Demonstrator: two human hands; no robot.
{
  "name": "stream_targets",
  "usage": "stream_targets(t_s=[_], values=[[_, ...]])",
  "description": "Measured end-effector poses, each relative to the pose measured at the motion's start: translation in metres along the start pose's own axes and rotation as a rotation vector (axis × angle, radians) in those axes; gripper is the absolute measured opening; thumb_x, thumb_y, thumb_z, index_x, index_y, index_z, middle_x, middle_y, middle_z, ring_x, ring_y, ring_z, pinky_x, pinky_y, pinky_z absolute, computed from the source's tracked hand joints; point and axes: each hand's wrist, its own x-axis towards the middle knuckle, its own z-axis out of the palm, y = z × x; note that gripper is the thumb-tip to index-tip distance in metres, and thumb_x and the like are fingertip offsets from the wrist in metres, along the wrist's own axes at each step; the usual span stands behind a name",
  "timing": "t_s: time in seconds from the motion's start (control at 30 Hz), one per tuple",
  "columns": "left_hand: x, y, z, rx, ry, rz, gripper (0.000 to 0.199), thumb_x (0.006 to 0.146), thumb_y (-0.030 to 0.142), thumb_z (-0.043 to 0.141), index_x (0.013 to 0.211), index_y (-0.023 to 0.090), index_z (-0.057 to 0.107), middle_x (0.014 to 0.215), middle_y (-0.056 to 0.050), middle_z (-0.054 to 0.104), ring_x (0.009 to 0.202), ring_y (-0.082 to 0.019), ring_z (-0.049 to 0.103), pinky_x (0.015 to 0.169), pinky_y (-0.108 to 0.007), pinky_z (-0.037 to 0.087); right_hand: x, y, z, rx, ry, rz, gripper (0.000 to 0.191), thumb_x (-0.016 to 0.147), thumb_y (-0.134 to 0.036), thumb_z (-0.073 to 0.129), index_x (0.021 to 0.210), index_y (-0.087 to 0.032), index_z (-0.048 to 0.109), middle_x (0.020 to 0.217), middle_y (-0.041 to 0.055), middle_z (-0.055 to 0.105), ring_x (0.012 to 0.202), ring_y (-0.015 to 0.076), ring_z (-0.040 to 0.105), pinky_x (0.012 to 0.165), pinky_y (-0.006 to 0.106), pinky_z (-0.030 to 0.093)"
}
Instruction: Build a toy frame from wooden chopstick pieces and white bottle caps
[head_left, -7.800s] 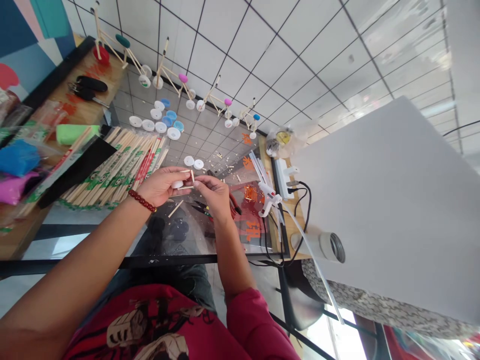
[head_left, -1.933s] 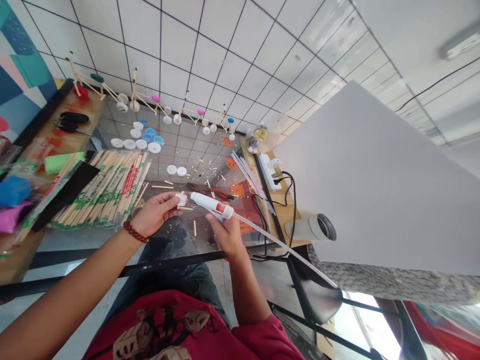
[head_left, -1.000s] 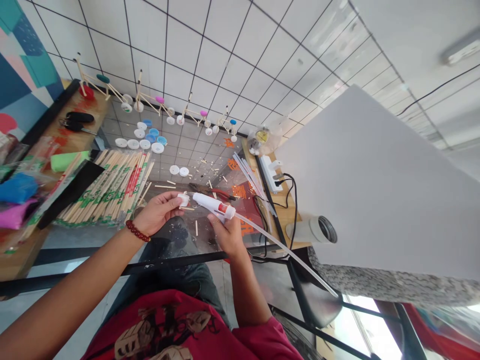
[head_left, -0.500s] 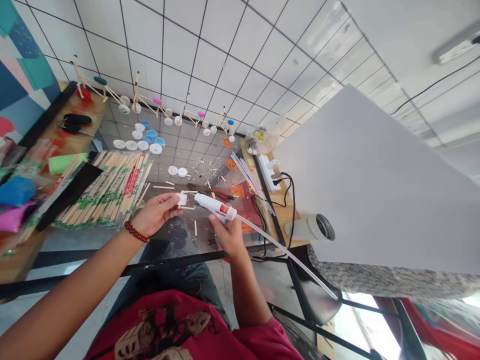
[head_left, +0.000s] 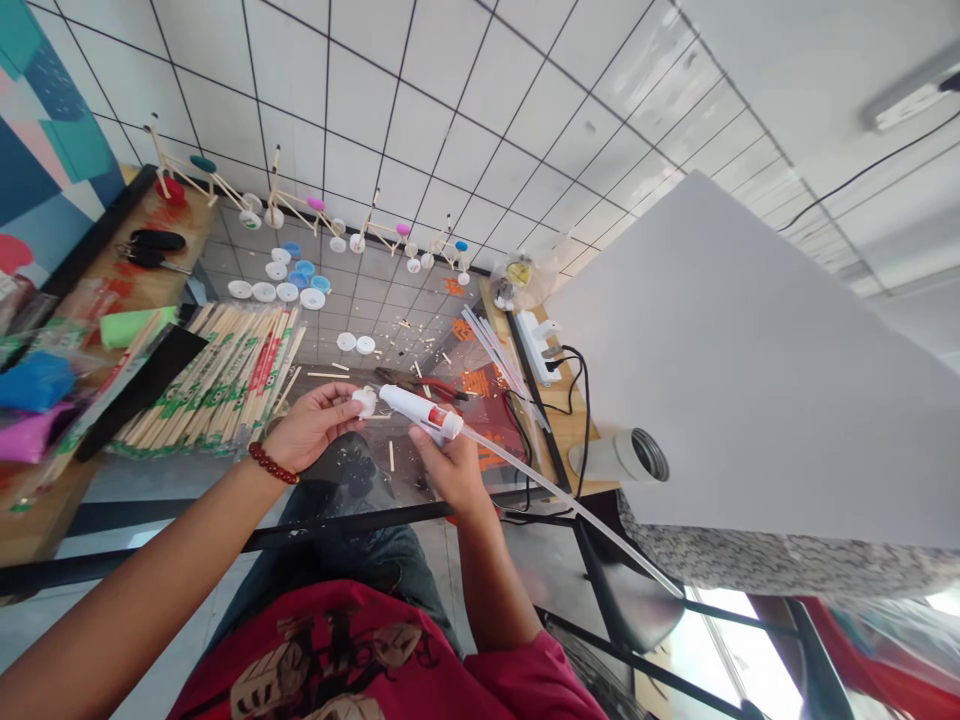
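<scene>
My left hand point(head_left: 319, 425) pinches a small white bottle cap point(head_left: 365, 402) between thumb and fingers, above the table's front part. In my right hand point(head_left: 454, 465) is a white glue gun point(head_left: 412, 404) with a red patch, its tip pointing left, close to the cap. Whether the tip touches the cap I cannot tell. A long clear glue stick point(head_left: 570, 512) runs out of the gun's back toward the lower right. Beyond the gun lie pliers with red handles point(head_left: 439, 385). Two white caps point(head_left: 355, 343) rest on the table farther back.
Wrapped chopsticks point(head_left: 214, 380) lie in a row at left. Blue and white caps point(head_left: 300, 280) sit behind them. Several stick-and-cap models point(head_left: 274, 200) line the tiled wall. At right are spare glue sticks point(head_left: 499, 350), a power strip point(head_left: 536, 345), cables and a pale bottle point(head_left: 619, 455).
The glue gun has moved slightly left, its tip nearer the cap. My left hand has turned the cap, so a rounder side shows.
</scene>
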Motion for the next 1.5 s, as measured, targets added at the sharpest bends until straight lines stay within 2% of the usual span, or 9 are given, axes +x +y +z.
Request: stream_targets(t_s=[0.2,0.4,0.6,0.77,0.93,1.17,1.27,1.37,1.5], values=[[-0.003,-0.001,0.006,0.081,0.007,0.067,0.047,0.045,0.022,0.105,0.081,0.014,0.075,0.079,-0.003,0.077,0.07,-0.014,0.071,0.067,-0.023,0.061,-0.003,0.0,-0.002,0.018,0.008,-0.003,0.021,0.094,-0.041,0.068,0.104,-0.022,0.068,0.1,0.0066,0.073,0.095,0.0242,0.066,0.083,0.036,0.055],[-0.003,-0.005,0.006,0.197,0.063,0.256,0.051,0.044,0.025,0.105,0.082,0.015,0.074,0.081,-0.002,0.076,0.077,-0.015,0.068,0.074,-0.026,0.057,-0.004,-0.004,-0.007,-0.006,-0.028,-0.009,0.019,0.093,-0.038,0.07,0.105,-0.023,0.07,0.099,0.0066,0.073,0.097,0.0247,0.067,0.085,0.037,0.056],[-0.001,-0.003,0.006,0.194,0.12,0.315,0.053,0.043,0.024,0.104,0.085,0.016,0.074,0.083,-0.002,0.075,0.08,-0.015,0.068,0.077,-0.027,0.056,-0.007,-0.007,-0.015,-0.029,-0.043,-0.025,0.019,0.093,-0.039,0.07,0.105,-0.025,0.072,0.097,0.0062,0.072,0.095,0.0247,0.067,0.083,0.038,0.056],[-0.002,0.001,0.007,0.075,0.1,0.216,0.049,0.047,0.028,0.104,0.084,0.016,0.074,0.081,-0.001,0.075,0.075,-0.014,0.068,0.07,-0.026,0.059,-0.005,-0.003,-0.011,0.059,-0.046,0.027,0.02,0.094,-0.04,0.068,0.103,-0.022,0.071,0.091,0.0048,0.072,0.082,0.0208,0.066,0.073,0.032,0.055],[-0.005,0.004,0.006,0.013,0.061,0.115,0.039,0.056,0.023,0.101,0.083,0.013,0.075,0.083,-0.004,0.077,0.069,-0.014,0.071,0.064,-0.024,0.063,-0.001,-0.002,-0.004,0.149,-0.054,0.051,0.02,0.094,-0.04,0.067,0.098,-0.021,0.07,0.085,0.0024,0.068,0.072,0.0171,0.06,0.066,0.029,0.05],[-0.005,0.011,0.009,-0.126,0.1,-0.013,0.003,0.086,0.012,0.079,0.087,0.009,0.077,0.082,-0.01,0.079,0.067,-0.015,0.074,0.061,-0.022,0.065,0.001,-0.004,-0.01,0.167,-0.031,0.056,0.022,0.091,-0.042,0.069,0.096,-0.02,0.071,0.09,0.0039,0.072,0.081,0.019,0.064,0.075,0.031,0.052],[-0.006,0.014,0.01,-0.173,0.127,-0.068,0.017,0.099,0.009,0.061,0.089,0.008,0.075,0.083,-0.013,0.079,0.067,-0.014,0.074,0.061,-0.021,0.065,0.002,0.002,-0.01,0.221,0.01,0.104,0.027,0.089,-0.044,0.073,0.1,-0.019,0.073,0.094,0.005,0.075,0.086,0.0206,0.067,0.081,0.033,0.053],[-0.007,0.016,0.01,-0.18,0.139,-0.083,0.027,0.103,0.007,0.05,0.091,0.007,0.074,0.083,-0.014,0.079,0.065,-0.013,0.074,0.06,-0.02,0.065,0.004,0.009,-0.014,0.3,0.071,0.181,0.029,0.083,-0.044,0.078,0.097,-0.019,0.075,0.094,0.0055,0.077,0.088,0.0217,0.069,0.083,0.034,0.054],[-0.007,0.017,0.011,-0.188,0.161,-0.079,0.028,0.103,0.005,0.047,0.091,0.008,0.073,0.084,-0.013,0.079,0.068,-0.014,0.075,0.061,-0.02,0.065,0.01,0.025,-0.037,0.331,0.183,0.304,0.031,0.079,-0.046,0.079,0.091,-0.017,0.078,0.079,0.0024,0.073,0.065,0.0147,0.059,0.062,0.028,0.047]])
